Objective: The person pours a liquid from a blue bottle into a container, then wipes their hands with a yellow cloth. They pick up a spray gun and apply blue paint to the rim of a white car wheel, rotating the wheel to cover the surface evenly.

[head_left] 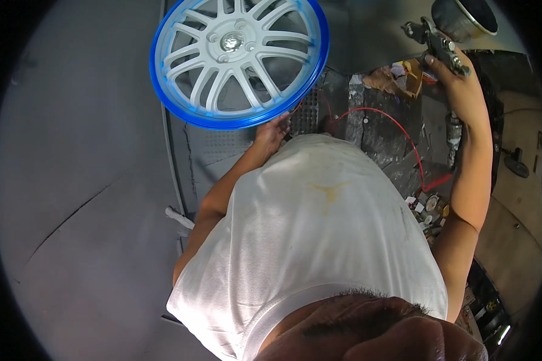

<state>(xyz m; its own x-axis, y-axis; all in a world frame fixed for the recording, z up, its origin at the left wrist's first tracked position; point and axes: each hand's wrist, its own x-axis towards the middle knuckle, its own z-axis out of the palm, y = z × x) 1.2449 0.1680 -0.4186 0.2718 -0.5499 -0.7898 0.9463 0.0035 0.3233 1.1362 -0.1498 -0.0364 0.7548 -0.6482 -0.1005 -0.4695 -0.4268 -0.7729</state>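
Status: the alloy wheel, at 11 o'clock in the head view, shows white spokes and hub with a blue outer rim band. Judged from this, the coating looks largely applied; coverage of the far side cannot be confirmed. The left hand grips the wheel's lower edge, holding it up. The right hand, at 2 o'clock, is clenched around a spray gun, held clear of the wheel.
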